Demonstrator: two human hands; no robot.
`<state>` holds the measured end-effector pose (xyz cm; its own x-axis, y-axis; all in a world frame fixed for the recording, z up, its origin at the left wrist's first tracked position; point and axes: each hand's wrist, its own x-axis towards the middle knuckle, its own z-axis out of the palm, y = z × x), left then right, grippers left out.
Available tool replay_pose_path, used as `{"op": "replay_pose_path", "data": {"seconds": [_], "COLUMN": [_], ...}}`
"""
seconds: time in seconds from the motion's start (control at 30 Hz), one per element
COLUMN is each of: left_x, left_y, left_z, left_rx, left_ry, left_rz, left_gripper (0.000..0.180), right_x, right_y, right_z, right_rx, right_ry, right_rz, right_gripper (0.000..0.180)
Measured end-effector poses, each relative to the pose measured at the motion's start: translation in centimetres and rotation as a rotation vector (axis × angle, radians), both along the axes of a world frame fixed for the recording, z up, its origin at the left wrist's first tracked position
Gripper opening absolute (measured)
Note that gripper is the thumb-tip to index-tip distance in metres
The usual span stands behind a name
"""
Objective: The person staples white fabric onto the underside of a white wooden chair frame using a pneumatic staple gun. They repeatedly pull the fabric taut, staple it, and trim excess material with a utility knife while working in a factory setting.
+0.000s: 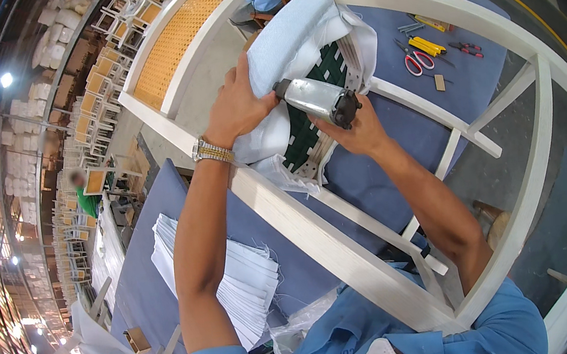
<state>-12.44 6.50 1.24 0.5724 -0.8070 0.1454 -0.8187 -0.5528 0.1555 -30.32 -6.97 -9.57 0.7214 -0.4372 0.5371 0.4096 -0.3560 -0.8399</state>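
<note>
Left hand [240, 104], wristwatch on wrist, clamps pale blue woven fabric over padded seat cushion [295, 41], green webbing visible beneath. Right hand [356, 133] grips metallic staple gun [318, 99] against cushion edge. Cushion rests inside white wooden chair frame [319, 236] with cane back panel [175, 45].

R fingers [326, 128] hidden under staple gun [320, 99], distant person [79, 181] blurred

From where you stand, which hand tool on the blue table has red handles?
The scissors, lying beside the yellow-handled tool; only they have looped red handles. The smaller tool further right looks darker.
</note>
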Motion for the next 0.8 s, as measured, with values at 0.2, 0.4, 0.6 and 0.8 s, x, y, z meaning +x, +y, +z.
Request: {"op": "replay_pose_path", "data": {"seconds": [0.2, 0.4, 0.6, 0.8], "left_x": [0.0, 0.3, -0.1, -2.6], "left_y": [-0.2, 0.0, 0.1, 0.5], "left_z": [-0.2, -0.3, -0.3, 0.1], "left_rx": [-0.003, 0.003, 0.051, 0.130], "left_ry": [-0.007, -0.012, -0.096, -0.221], "left_rz": [0.002, -0.014, -0.066, -0.116], "left_gripper": [0.101, 0.103, 0.104, 0.108], "right_x": [0.0, -0.4, -0.3, -0.9], "right_y": [-0.3, -0.5, -0.1, 0.8], "right_z": [-0.2, 1.0, 0.6, 1.4], "right_rx": [0.018, 0.015, 0.009, -0.057], "right_ry": [0.051, 0.103, 0.025, -0.013], "right_rz": [0.002, 0.049, 0.140, 0.070], "right_gripper": [0.045, 0.047, 0.042, 0.041]}}
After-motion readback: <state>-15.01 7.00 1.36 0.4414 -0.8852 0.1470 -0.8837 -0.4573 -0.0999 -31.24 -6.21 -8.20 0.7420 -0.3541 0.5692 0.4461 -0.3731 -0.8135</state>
